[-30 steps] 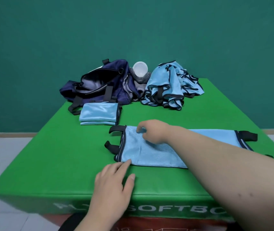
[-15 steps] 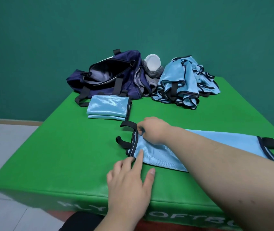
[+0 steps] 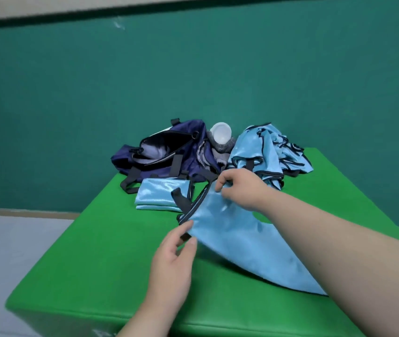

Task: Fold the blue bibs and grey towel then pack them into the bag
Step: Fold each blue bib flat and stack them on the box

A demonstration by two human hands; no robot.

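Observation:
A light blue bib [image 3: 237, 239] with dark trim and black straps has its left end lifted off the green block [image 3: 101, 251]. My right hand [image 3: 239, 190] pinches the far corner of that end. My left hand [image 3: 171, 261] pinches the near corner between thumb and fingers. The bib's right end trails on the block under my right forearm. A folded blue bib [image 3: 162, 194] lies in front of the open navy bag [image 3: 162, 152]. A heap of unfolded blue bibs [image 3: 269, 152] sits at the back right. The grey towel [image 3: 220, 147] is bunched between bag and heap.
A white round cup-like thing [image 3: 221, 135] rests on the grey towel. The block's front and left edges drop to a pale tiled floor [image 3: 11, 244]. A teal wall [image 3: 193, 81] stands right behind the block.
Both hands have taken hold of the bib's left end and raised it off the block; before, it lay flat under them. The camera has tilted up.

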